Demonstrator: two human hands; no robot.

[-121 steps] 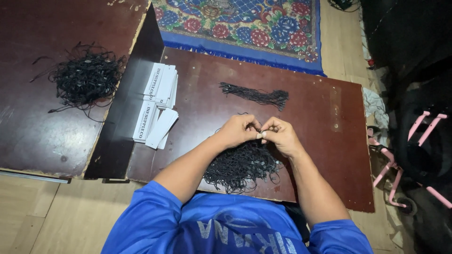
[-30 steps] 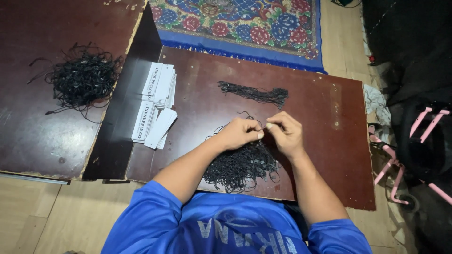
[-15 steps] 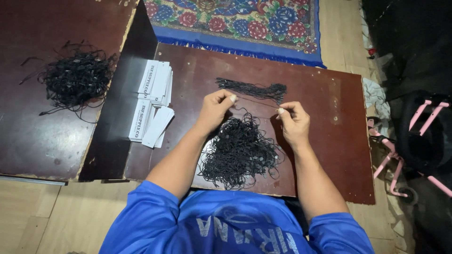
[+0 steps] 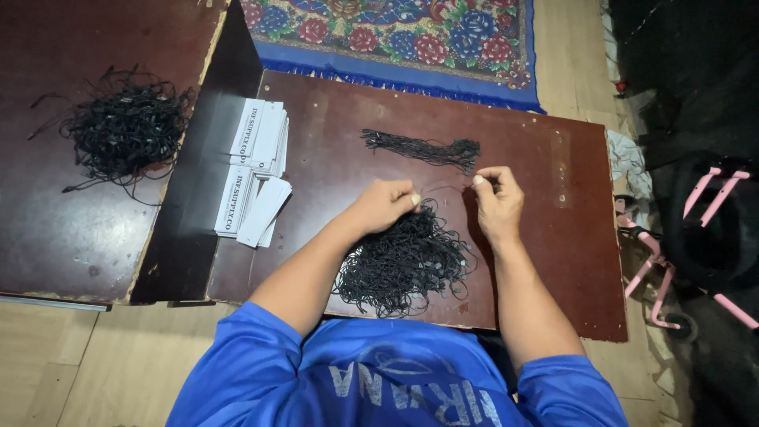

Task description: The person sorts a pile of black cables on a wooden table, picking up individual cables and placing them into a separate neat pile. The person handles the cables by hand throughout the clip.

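A tangled heap of black strings [image 4: 407, 265] lies on the brown board [image 4: 553, 261] in front of me. My left hand [image 4: 386, 202] pinches a thin black string at the heap's top edge. My right hand [image 4: 496, 198] pinches the other end of the same string, and it runs loosely between the two hands. A straightened bundle of black strings [image 4: 423, 149] lies just beyond my hands. White paper tags [image 4: 254, 172] sit stacked in two piles at the board's left edge.
A second heap of black strings [image 4: 122, 130] rests on another dark board [image 4: 71, 237] to the left. A flowered blue-edged rug [image 4: 411, 39] lies beyond. A pink frame [image 4: 680, 261] and dark bags stand at the right.
My hands had spread wide apart, the left near the bundle; now they have come closer together and lower, at the heap's top edge.
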